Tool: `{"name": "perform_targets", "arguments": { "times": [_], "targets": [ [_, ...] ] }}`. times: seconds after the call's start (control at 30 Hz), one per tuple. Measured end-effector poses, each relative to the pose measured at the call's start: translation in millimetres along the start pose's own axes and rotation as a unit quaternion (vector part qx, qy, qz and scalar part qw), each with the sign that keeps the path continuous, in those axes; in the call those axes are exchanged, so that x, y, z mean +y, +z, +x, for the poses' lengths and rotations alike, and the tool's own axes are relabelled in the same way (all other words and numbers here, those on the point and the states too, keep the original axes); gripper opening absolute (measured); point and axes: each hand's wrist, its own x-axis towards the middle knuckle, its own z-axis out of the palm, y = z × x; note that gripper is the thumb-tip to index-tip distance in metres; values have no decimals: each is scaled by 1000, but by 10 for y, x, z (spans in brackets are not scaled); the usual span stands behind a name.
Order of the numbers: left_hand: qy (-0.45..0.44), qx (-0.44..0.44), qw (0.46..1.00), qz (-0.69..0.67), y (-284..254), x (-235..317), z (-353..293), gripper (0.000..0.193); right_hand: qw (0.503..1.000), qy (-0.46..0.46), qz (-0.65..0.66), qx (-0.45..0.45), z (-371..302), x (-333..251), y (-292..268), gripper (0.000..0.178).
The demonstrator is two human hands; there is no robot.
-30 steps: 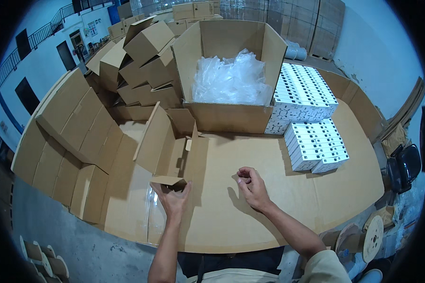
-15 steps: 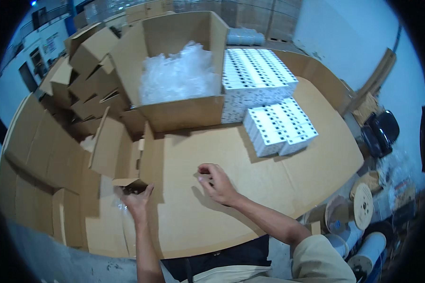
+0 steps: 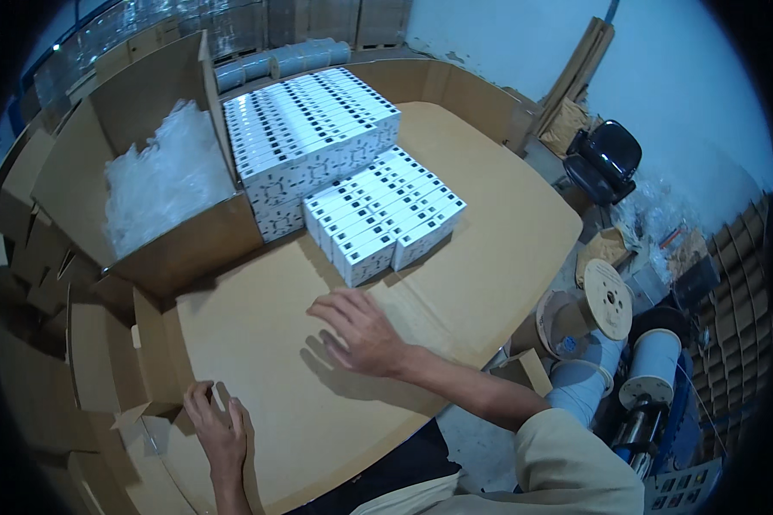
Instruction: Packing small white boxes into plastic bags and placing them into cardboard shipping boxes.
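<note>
My right hand [image 3: 362, 333] hovers over the cardboard-covered table [image 3: 498, 202], fingers apart and holding nothing. Just beyond its fingertips stands a low group of narrow white boxes [image 3: 385, 206] with dark square marks on top. A taller block of similar boxes [image 3: 309, 116] rises behind them. My left hand [image 3: 216, 433], its fingers spread, is beside the near end of an open, long brown carton [image 3: 156, 352]. Whether its fingertips touch the carton's edge I cannot tell. The carton's inside is only partly visible.
A large open cardboard box [image 3: 185, 245] holds a heap of clear plastic bags [image 3: 170, 180]. More brown cartons [image 3: 27, 184] are piled at the far left. A raised cardboard edge [image 3: 472, 90] borders the table's back. Off the right side are cable reels [image 3: 608, 299] and a black chair [image 3: 605, 159].
The view has swung to the right, so everything sits further left. My left hand has come away from the carton's end flap, and my right hand has moved nearer the low white boxes, fingers more spread.
</note>
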Motion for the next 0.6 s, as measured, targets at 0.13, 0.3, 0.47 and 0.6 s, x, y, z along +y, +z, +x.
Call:
{"name": "perform_targets", "arguments": {
  "times": [0.13, 0.3, 0.47, 0.6],
  "targets": [
    [71, -19, 996, -48, 235, 96, 528, 34, 977, 34, -184, 104, -16, 341, -296, 57],
    [108, -7, 993, -35, 419, 32, 993, 28, 949, 110, -270, 116, -89, 603, -443, 60],
    [103, -32, 994, 5, 318, 85, 932, 27, 952, 95, -266, 113, -137, 709, -463, 49],
    [90, -40, 995, -14, 270, 73, 910, 27, 956, 99, -256, 107, -136, 713, -454, 51]
  ]
}}
